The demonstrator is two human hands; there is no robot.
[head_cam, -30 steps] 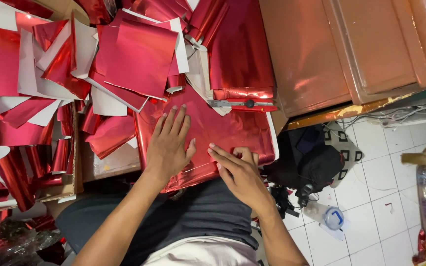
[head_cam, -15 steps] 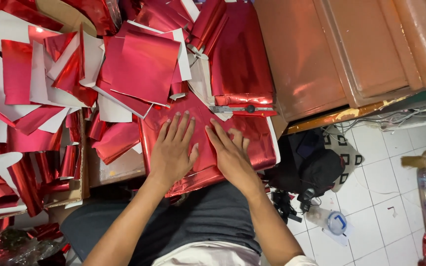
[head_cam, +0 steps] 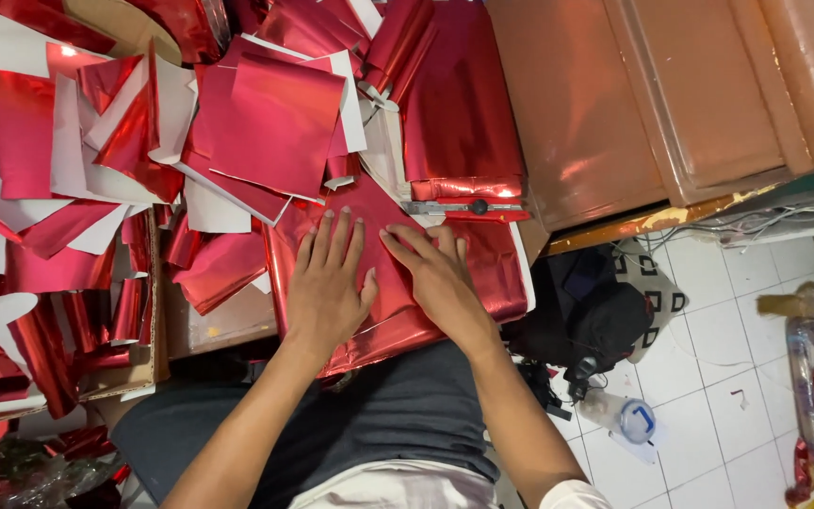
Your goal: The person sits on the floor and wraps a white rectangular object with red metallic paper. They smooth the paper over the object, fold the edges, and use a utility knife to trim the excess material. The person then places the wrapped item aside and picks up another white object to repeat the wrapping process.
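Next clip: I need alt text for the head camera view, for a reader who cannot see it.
Seen from above, a person's left hand and right hand press flat, side by side, on a folded sheet of shiny red foil over their lap. A utility knife lies just beyond the fingertips, and loose red and white foil pieces pile up to the left.

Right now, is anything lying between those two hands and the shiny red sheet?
No. The left hand and right hand both lie flat, right on the red sheet. The cutter lies just beyond the fingertips.
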